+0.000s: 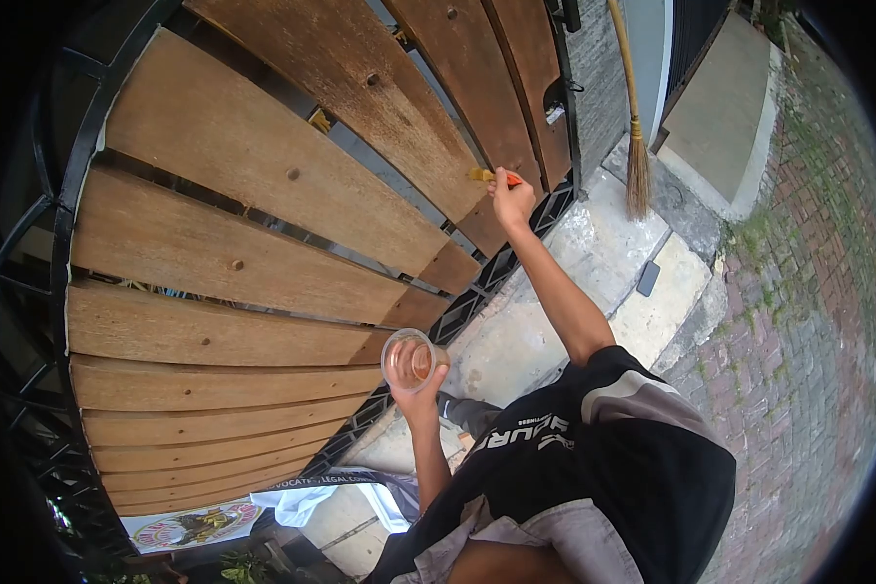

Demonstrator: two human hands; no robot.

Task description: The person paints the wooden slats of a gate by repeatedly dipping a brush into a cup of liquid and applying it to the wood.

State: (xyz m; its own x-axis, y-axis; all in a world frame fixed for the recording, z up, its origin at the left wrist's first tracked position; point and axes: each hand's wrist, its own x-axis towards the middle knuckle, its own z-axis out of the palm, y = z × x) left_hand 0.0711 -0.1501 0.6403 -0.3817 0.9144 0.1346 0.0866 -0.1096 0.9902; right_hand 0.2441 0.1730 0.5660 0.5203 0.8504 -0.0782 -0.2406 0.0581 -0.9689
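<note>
My right hand [513,202] is closed around a paintbrush [480,175] with an orange-red handle. Its pale bristles are at the surface of a wooden plank [399,107], near the plank's lower end. My left hand [419,397] grips a clear plastic cup [408,356] containing a little reddish-brown liquid, held beside the planks' ends. The planks form a gate-like panel in a black metal frame [84,195]. Dark brown covers the rightmost planks [477,78] and the lower ends of several others; the remaining wood is lighter.
A straw broom [638,180] leans on the wall at upper right. A dark phone [648,278] lies on the pale concrete step [594,243]. Brick paving [788,389] stretches along the right. White cloth [302,504] and a printed banner [195,526] lie at the bottom.
</note>
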